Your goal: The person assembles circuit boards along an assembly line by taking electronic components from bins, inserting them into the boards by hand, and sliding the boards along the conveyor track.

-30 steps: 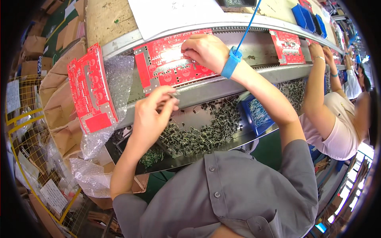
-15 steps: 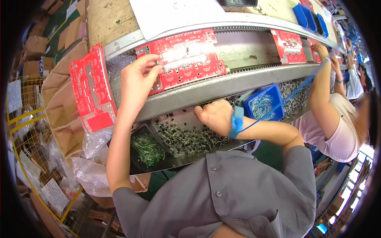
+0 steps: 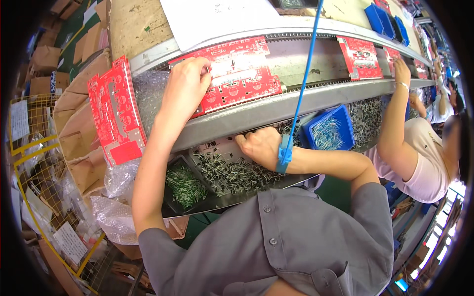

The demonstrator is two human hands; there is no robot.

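My left hand (image 3: pixel 188 83) is over the left part of a red circuit board (image 3: pixel 242 69) lying in the rail track. Its thumb and fingers are pinched together close to the board's surface; a small dark bit shows at the fingertips, too small to name. Below the front rail, my right hand (image 3: pixel 261 147) rests closed, its fingers curled at the edge of a tray of small black parts with metal leads (image 3: pixel 232 172). Whatever those curled fingers hold is hidden. A blue wrist strap (image 3: pixel 285 154) with a cord circles my right wrist.
A second red board (image 3: pixel 116 113) leans on bubble wrap (image 3: pixel 116 217) at the left. Green-leaded parts (image 3: pixel 185 185) fill a dark bin; a blue bin (image 3: pixel 330 129) holds thin leaded parts. Further right, a co-worker's hand (image 3: pixel 402 71) reaches over another board (image 3: pixel 360 58). Metal rail (image 3: pixel 247 111) runs between.
My left hand has moved right and slightly up across the board. My right hand has shifted a little left. The blue cord has swung up to near vertical.
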